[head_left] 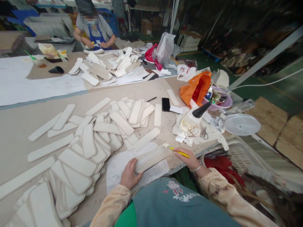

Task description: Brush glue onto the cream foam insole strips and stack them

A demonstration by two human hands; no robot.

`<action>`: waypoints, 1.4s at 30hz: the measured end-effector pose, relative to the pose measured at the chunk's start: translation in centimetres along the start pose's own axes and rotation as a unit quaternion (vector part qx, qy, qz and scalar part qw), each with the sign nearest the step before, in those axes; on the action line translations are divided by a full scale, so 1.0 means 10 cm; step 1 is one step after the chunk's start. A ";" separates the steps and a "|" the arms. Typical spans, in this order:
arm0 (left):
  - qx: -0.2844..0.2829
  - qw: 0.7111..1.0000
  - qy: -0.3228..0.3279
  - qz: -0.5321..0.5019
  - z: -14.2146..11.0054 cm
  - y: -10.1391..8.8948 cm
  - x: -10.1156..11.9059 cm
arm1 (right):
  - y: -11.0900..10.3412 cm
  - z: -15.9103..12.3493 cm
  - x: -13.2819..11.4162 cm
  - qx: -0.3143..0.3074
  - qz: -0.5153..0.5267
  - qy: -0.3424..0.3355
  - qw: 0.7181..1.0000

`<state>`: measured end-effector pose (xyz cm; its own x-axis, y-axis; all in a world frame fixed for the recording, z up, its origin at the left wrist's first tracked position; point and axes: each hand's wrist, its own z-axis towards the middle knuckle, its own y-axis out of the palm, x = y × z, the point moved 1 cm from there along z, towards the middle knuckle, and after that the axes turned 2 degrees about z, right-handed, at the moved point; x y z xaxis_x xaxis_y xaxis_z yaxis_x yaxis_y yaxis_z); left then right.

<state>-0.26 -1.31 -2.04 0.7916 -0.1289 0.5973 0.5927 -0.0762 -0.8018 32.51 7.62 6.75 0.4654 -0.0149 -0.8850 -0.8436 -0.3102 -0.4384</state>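
Note:
My left hand (131,175) grips the near-left end of a long off-white padded strip (151,158), its fingers bent over the edge. The strip lies on a white sheet (115,171) at the table's front edge. In my right hand (188,160) is a thin yellow-handled brush (181,152), pinched between the fingers. Its whitish tip touches or hovers just over the strip's far right end; I cannot tell which. A heap of similar rounded strips (75,170) spreads over the table to the left.
Right of the strip stand a white bottle with a black nozzle (195,116), crumpled paper (183,138), a phone (166,104), an orange bag (196,88) and a white fan (242,124). Across the table, a co-worker (94,30) handles more strips. Crates with scraps (239,154) sit at lower right.

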 end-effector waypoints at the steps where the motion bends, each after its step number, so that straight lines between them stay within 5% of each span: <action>1: -0.003 1.000 -0.001 -0.001 0.00 -0.01 0.00 | 0.04 -0.02 -0.07 -0.026 0.000 -0.043 0.999; 3: -0.011 1.000 -0.004 -0.002 0.00 -0.02 0.00 | 0.18 -0.05 -0.18 -0.067 0.018 -0.089 0.994; 11: -0.010 1.000 -0.012 -0.013 0.02 -0.04 0.04 | 0.87 0.04 -0.39 -0.154 0.026 -0.090 0.984; 18: -0.012 1.000 -0.014 -0.009 0.04 -0.05 0.06 | 1.12 0.13 -0.32 -0.190 0.003 -0.078 0.979; 23: -0.022 0.999 -0.021 -0.007 0.04 -0.06 0.07 | 0.93 0.10 -0.16 -0.151 -0.019 -0.057 0.987; 35: -0.020 1.000 -0.017 0.004 0.04 -0.04 0.04 | -0.07 0.06 0.26 -0.021 -0.085 -0.006 0.996; 42: -0.018 1.000 -0.017 -0.004 0.03 -0.02 0.03 | 0.00 0.00 0.04 0.010 -0.115 -0.076 0.990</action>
<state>-0.09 -1.02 -1.65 0.7923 -0.0939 0.6028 0.5931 -0.1129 -0.7971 32.73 7.61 6.38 0.6015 0.1980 -0.7739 -0.7253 -0.2707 -0.6330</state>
